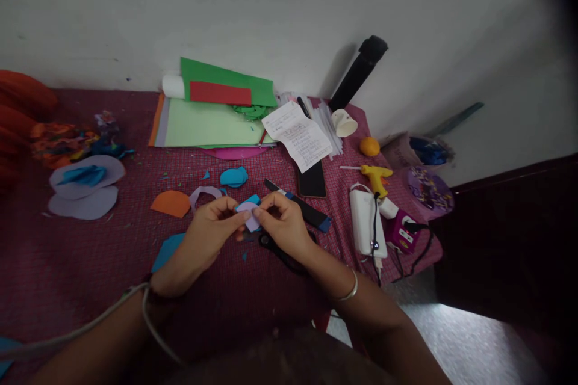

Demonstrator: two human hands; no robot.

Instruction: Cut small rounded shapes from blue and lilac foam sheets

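Between both hands is a small lilac paper piece (249, 216) laid against blue paper (250, 200). My left hand (215, 230) pinches its left edge, while the thumb and fingers of my right hand (285, 225) grip the right side. Black-handled scissors (282, 252) lie on the cloth below the right hand, partly covered by it. Just beyond the hands rests a blue paper cutout (233, 177). Left of them are an orange paper piece (170, 204) and a curved lilac strip (205, 192). Blue paper (168, 251) shows partly behind the left forearm.
A yellow glue gun (374, 179), white power bank (366, 222) and purple socket box (403, 231) with cables stand right. A written sheet (298, 135) overlaps a phone (312, 180). Coloured sheets (203, 123) lie at the back; lilac ovals (85, 201) lie left.
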